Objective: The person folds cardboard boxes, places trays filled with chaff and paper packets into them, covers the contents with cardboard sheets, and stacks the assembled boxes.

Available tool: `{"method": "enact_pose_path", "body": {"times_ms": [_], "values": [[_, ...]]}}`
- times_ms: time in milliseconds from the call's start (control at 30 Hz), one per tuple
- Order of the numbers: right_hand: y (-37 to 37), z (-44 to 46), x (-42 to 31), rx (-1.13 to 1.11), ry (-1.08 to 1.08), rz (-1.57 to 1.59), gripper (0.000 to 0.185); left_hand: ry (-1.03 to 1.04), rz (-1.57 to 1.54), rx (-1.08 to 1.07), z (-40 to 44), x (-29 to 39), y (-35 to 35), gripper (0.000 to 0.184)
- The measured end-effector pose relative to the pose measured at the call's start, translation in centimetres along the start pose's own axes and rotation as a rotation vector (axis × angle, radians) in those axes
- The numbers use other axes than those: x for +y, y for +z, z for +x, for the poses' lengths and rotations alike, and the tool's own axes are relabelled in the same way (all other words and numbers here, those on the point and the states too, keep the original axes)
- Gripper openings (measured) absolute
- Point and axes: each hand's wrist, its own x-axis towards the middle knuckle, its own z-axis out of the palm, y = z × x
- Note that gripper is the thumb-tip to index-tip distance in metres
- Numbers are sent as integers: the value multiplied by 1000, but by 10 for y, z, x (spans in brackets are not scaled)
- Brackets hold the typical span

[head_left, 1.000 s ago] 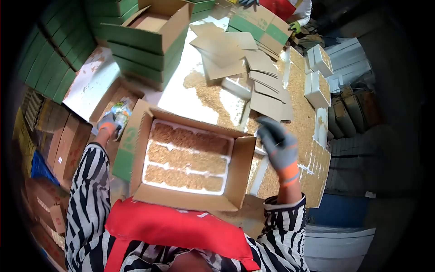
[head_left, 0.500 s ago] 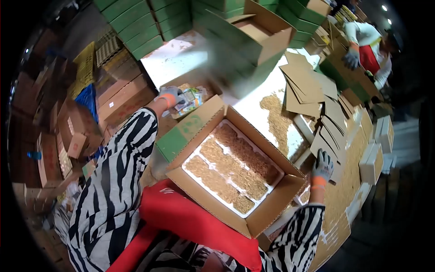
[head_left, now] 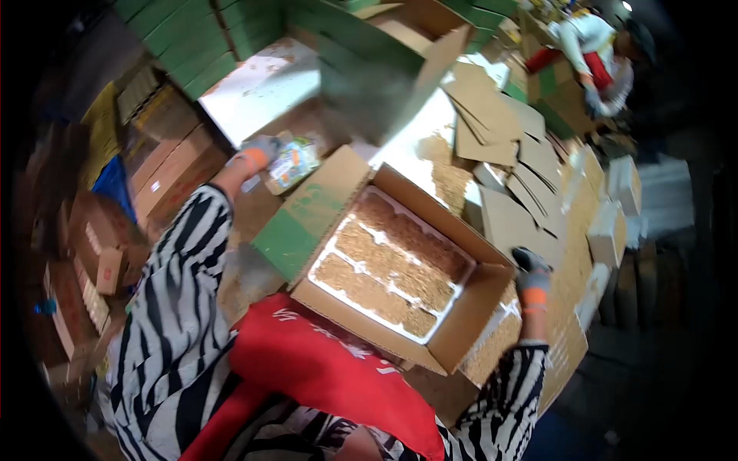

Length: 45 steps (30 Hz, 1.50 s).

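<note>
Right fingers now curled at the sheets' edge; left hand on the packets.
Your right hand point(head_left: 532, 270) has gone from spread fingers to bent ones at the near edge of the cardboard sheets point(head_left: 516, 227), which still lie flat; whether it grips one, I cannot tell. Your left hand point(head_left: 263, 147) holds the printed packets point(head_left: 294, 163), fingers closed on their end, beside the open box point(head_left: 473, 307) with its filled white tray point(head_left: 360, 266).
</note>
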Motion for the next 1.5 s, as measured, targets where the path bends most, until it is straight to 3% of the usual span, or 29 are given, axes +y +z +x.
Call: {"method": "enact_pose_path", "body": {"times_ms": [33,67,100,133,167,233,300,367,400,433,467,500,567,633,767,867,967,1033,1100,1133,1167,1233,1267,1300,1333,1367,1433,1500], "values": [[11,-2,4,-45,35,84,29,98,-22,97,2,-3,-5,37],[13,2,2,-120,38,78,29,66,-131,193,-4,11,-17,34],[22,5,11,-94,109,134,31,142,-516,190,5,9,-20,29],[11,6,-7,-2,131,63,30,48,-483,197,-22,56,-59,21],[0,7,-20,166,53,157,28,217,-693,261,-21,60,-64,19],[-16,9,-26,546,96,340,25,416,-891,359,-67,126,-107,19],[-49,-1,-49,877,113,414,25,542,-1211,388,-115,179,-128,14],[-80,-12,-44,1089,115,723,26,1008,-705,764,-157,217,-152,10],[-96,-19,-56,1224,217,737,28,1114,-613,763,-163,229,-152,13],[-110,-27,-69,1268,18,787,29,1214,-511,763,-169,236,-151,17],[-122,-39,-78,1298,80,639,29,1247,-489,708,-170,241,-143,19],[-129,-49,-86,1291,102,786,29,1278,-469,653,-172,247,-137,23],[-138,-67,-110,1298,222,840,29,1259,-145,596,-197,268,-139,13],[-133,-79,-119,1244,207,818,30,1358,112,516,-204,283,-118,8],[-130,-94,-150,1186,252,657,32,1197,875,58,-213,288,-67,21],[-125,-105,-149,1144,240,567,35,1232,872,-310,-216,287,-84,30],[-124,-107,-157,1141,212,577,32,1247,788,-398,-215,280,-78,34],[-122,-111,-151,1148,196,520,32,1261,638,-325,-216,277,-80,31],[-121,-115,-148,1146,227,662,32,1285,432,-280,-214,276,-82,28],[-121,-115,-147,1141,240,734,32,1388,141,-27,-215,266,-88,22],[-122,-115,-152,1105,239,638,32,1363,118,61,-210,268,-99,17],[-119,-115,-171,1026,237,452,33,1335,-312,546,-184,246,-124,11],[-114,-115,-173,951,269,529,36,916,-783,180,-182,235,-142,15],[-101,-112,-168,875,211,743,34,749,-622,395,-176,219,-152,20],[-91,-106,-176,829,311,803,35,684,-424,523,-129,182,-128,26],[-79,-102,-189,780,410,860,37,452,-281,421,-108,153,-108,44],[-55,-94,-210,638,238,542,45,402,163,386,-68,88,-45,64],[-51,-98,-223,349,114,114,51,430,325,698,-67,61,-16,79]]}}
